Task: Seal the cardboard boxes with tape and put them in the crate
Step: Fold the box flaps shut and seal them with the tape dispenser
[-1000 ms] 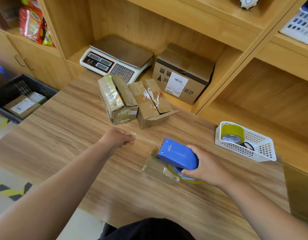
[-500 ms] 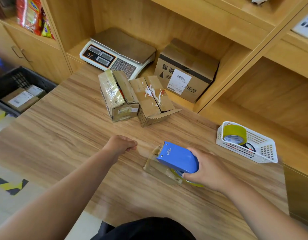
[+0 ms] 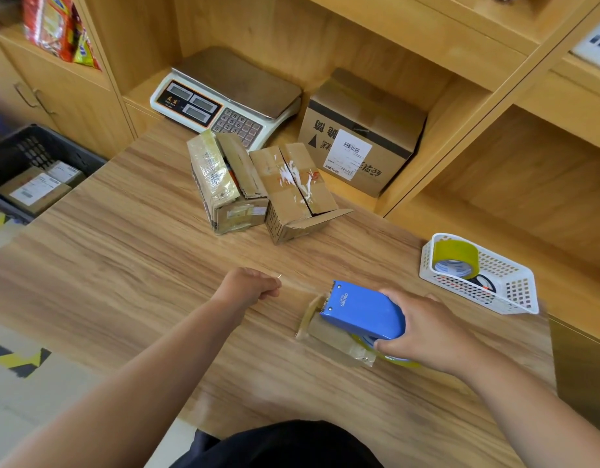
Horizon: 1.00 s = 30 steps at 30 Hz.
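Now my left hand (image 3: 248,287) pinches the tape end (image 3: 280,275), my right hand (image 3: 430,329) clamps the dispenser (image 3: 362,310) onto the small box (image 3: 325,336), mid-tabletop (image 3: 140,265); I should pull taut, then press flat.

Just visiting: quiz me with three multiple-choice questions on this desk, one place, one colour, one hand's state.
1. Where is the yellow tape roll? A in the white basket; B on the floor; C in a drawer.
2. What colour is the tape dispenser? A red; B blue; C green.
3. What is the right hand doing? A lying flat; B gripping the dispenser; C holding a pen.
Answers: 1 A, it stands inside the basket. 2 B, its shell is blue. 3 B, it wraps round the dispenser's rear.
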Motion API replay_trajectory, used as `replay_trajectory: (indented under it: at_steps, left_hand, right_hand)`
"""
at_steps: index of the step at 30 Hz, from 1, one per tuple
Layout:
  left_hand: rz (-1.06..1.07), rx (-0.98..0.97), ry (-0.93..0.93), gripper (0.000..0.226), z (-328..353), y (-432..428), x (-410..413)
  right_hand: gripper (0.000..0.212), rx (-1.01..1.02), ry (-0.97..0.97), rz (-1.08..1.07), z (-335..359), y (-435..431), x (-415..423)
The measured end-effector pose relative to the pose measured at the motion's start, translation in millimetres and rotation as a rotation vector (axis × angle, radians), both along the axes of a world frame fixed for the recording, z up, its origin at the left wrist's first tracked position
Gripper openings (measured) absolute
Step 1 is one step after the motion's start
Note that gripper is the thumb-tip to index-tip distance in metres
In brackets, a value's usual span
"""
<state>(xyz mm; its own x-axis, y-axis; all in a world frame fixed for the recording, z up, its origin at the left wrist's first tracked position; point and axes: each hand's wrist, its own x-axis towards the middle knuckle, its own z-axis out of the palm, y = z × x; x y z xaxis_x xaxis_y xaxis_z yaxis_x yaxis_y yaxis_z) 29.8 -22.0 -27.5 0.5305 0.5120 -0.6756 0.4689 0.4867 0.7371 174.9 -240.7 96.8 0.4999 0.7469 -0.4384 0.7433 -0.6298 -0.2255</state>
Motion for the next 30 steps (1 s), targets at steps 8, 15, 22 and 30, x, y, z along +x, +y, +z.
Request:
replay_trajectory:
  at_steps: [8, 15, 22, 30]
  left_hand:
    - [0.093, -0.025, -0.043, 0.007, 3.5, -16.2, 1.0]
    - [0.082, -0.002, -0.065, 0.007, 15.3, -18.0, 12.8]
    - [0.004, 0.051, -0.018, 0.012, 11.4, -31.5, 26.2]
    - [-0.072, 0.114, 0.042, 0.017, 5.1, -38.5, 37.0]
  right_hand:
    - [0.054, 0.117, 0.206, -0.189, -1.0, -14.6, 12.1]
    - [0.058, 0.264, 0.288, -0.247, 6.4, -29.6, 16.4]
    - [0.054, 0.07, 0.069, -0.162, 1.3, -39.8, 14.5]
    - [0.059, 0.013, -0.02, -0.14, -13.2, -46.9, 11.3]
